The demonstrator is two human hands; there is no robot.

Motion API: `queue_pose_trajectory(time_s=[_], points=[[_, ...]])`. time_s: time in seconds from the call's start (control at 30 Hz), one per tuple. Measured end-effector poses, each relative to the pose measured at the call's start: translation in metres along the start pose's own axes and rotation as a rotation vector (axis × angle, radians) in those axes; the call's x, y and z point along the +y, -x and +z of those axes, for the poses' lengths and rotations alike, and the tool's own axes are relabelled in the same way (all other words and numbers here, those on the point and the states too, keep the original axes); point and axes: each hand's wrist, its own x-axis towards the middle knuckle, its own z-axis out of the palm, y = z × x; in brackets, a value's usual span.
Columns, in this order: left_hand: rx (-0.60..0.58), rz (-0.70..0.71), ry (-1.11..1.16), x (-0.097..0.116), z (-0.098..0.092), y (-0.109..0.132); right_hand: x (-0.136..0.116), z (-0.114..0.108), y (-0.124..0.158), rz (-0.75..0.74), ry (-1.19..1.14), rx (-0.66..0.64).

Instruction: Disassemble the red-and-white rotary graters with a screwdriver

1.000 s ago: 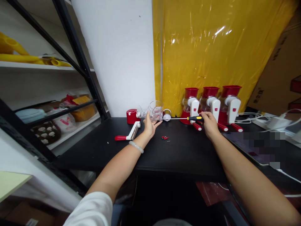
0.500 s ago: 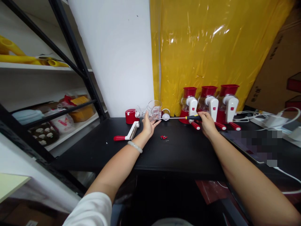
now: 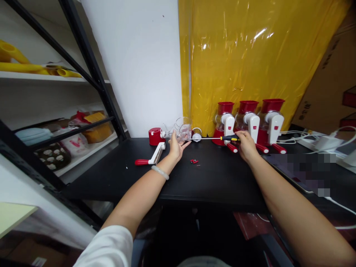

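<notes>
My left hand [image 3: 177, 147] grips a clear plastic grater housing [image 3: 183, 128], lying on its side above the black table. A long screwdriver [image 3: 229, 138] with a black and yellow handle is in my closed right hand [image 3: 245, 144]. Its shaft points left and its tip meets the housing's right end; the exact contact is too small to make out. Left of the housing is a red base [image 3: 154, 136]. A white crank [image 3: 158, 152] with a red handle lies in front of it. Small red parts [image 3: 194, 161] rest on the table between my arms.
Three red and white drum graters [image 3: 248, 124] stand at the back right. A round drum [image 3: 197, 134] sits behind the screwdriver shaft. Farther right are a dark tablet [image 3: 289, 172] and a white power strip [image 3: 333, 146] with cables. A black-framed shelf [image 3: 105, 107] borders the left.
Both hands keep nearly the same places, with the screwdriver still against the housing. The whole view has shifted very slightly.
</notes>
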Motion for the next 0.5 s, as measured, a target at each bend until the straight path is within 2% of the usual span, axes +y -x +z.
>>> queue_pose_trajectory(time_s=[0.13, 0.3, 0.37, 0.5], points=[[0.009, -0.005, -0.012, 0.0003, 0.0009, 0.0006, -0.0010, 0.0019, -0.0010, 0.032, -0.108, -0.007], [0.024, -0.007, 0.012, 0.0004, 0.0001, -0.0003, 0.0013, -0.0032, -0.0022, 0.014, 0.130, 0.037], [0.026, -0.011, 0.021, 0.0003, -0.0001, -0.0007, 0.0017, -0.0039, -0.0016, -0.013, 0.156, 0.025], [0.048, -0.024, 0.032, 0.0000, 0.0003, -0.0015, 0.0001, -0.0008, 0.0002, -0.005, 0.036, -0.010]])
